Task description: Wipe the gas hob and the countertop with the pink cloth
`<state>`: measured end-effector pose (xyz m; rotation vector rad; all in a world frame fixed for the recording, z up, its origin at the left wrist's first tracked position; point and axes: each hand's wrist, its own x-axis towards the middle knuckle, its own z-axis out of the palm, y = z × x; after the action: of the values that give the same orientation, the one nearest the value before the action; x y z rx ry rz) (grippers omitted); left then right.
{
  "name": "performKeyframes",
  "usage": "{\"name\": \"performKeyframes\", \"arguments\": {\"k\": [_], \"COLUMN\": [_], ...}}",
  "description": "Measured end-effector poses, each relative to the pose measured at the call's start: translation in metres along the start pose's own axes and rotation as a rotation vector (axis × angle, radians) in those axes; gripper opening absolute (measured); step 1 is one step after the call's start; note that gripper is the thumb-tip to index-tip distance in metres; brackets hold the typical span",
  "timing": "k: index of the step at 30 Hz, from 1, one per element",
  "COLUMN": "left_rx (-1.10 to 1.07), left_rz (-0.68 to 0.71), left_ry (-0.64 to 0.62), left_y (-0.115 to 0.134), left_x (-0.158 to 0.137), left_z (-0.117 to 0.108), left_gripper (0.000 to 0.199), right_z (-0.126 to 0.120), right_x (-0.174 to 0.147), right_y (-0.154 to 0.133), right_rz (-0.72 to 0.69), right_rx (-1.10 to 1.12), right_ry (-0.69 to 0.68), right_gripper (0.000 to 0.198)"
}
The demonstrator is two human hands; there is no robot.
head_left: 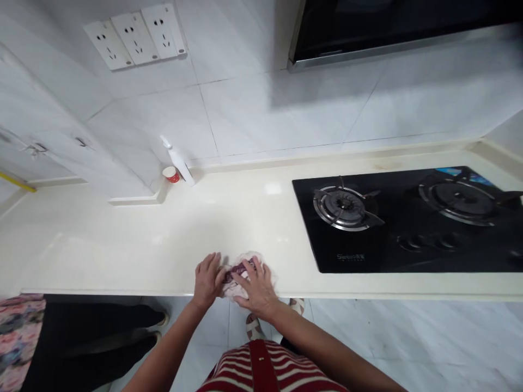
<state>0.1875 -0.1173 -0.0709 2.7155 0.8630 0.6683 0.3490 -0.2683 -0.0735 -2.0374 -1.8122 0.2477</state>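
A crumpled cloth (pixel 233 271), pale pink and white with a dark purple patch, lies bunched at the front edge of the cream countertop (pixel 229 218). My left hand (pixel 207 280) holds its left side, thumb against the cloth and fingers bent down on the counter. Across the cloth's right side is my right hand (pixel 259 288), pressing down and gripping it with fingers somewhat apart. Part of the cloth is hidden beneath my fingers.
A black gas hob (pixel 379 228) with two burners is set in the counter on the right. Near the wall stand a red-and-white paper cup (pixel 171 175) and a white long-necked object (pixel 180 163). Another person's dark-trousered legs (pixel 90 332) are at lower left. A range hood (pixel 392 32) hangs above.
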Motion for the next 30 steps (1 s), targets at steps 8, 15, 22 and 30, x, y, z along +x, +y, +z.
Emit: {"name": "performKeyframes", "arguments": {"k": [8,15,22,30], "left_rx": [-0.072,-0.078,-0.107,-0.142], "left_rz": [0.048,0.026,-0.016,-0.094], "left_ry": [0.068,0.054,0.059,0.121], "left_y": [-0.006,-0.005,-0.003,-0.001], "left_x": [-0.005,-0.007,-0.009,-0.016], "left_z": [0.013,0.018,0.016,0.016], "left_gripper": [0.04,0.035,0.042,0.04], "right_z": [-0.018,-0.064,-0.009,-0.001], "right_x": [-0.015,-0.021,0.04,0.056], "right_y": [0.042,0.114,0.013,0.037], "right_rz": [0.089,0.552,0.273,0.024], "right_rx": [-0.042,-0.288,-0.133,-0.103], "right_ry": [0.065,0.182,0.091,0.059], "right_gripper": [0.046,0.043,0.053,0.038]}}
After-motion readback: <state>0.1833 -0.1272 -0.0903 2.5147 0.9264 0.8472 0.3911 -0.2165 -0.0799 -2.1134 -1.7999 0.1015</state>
